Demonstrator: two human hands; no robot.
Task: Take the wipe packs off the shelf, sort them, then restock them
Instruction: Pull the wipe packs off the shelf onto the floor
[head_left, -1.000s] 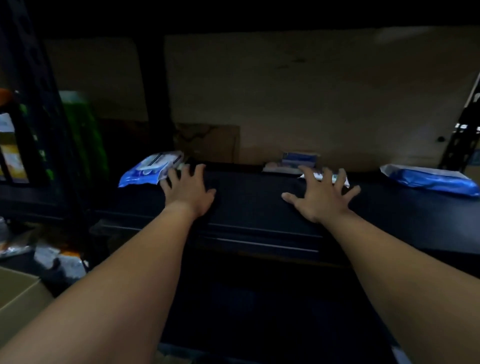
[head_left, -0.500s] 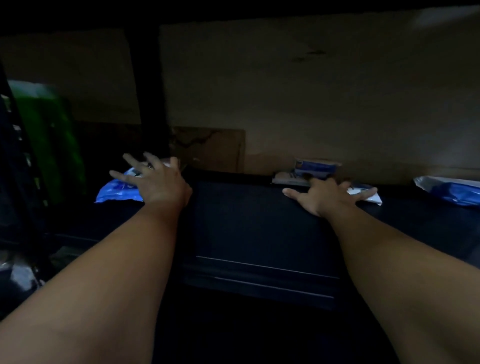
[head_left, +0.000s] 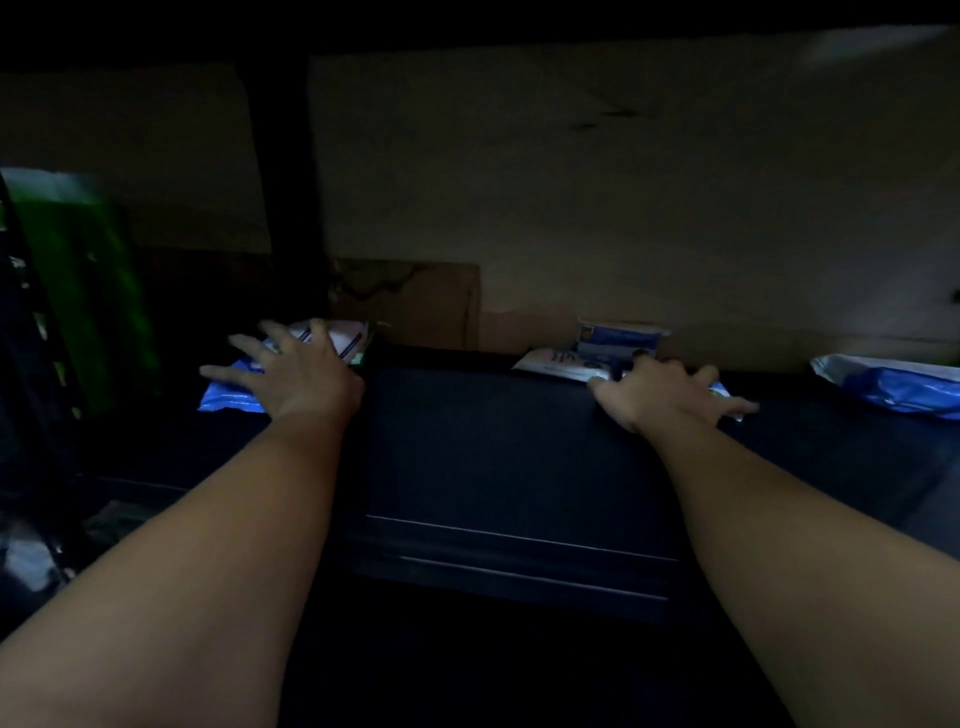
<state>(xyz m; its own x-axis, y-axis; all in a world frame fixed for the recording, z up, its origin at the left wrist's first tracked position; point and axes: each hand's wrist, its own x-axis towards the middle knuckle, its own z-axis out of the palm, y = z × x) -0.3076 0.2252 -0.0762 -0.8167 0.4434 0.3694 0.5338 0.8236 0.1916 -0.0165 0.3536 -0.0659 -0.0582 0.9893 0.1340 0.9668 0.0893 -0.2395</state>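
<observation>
On the dark shelf (head_left: 493, 447) a blue and white wipe pack (head_left: 224, 399) lies at the left. My left hand (head_left: 296, 371) rests on top of it with its fingers spread. A white wipe pack (head_left: 550, 361) lies right of the middle; my right hand (head_left: 665, 389) covers its right part, fingers bent down over it. Behind that hand stands a small blue and white pack (head_left: 618, 340). A third pack, blue (head_left: 898, 387), lies at the far right, apart from both hands.
A black upright post (head_left: 283, 208) rises behind my left hand. Green packaging (head_left: 88, 291) stands on the neighbouring rack at the left. A piece of cardboard (head_left: 415, 301) leans against the pale wall behind the shelf. The light is very dim.
My left hand has moved left onto the blue pack and spread its fingers. My right hand has slid further onto the white pack with fingers bent. The view has shifted closer and to the left.
</observation>
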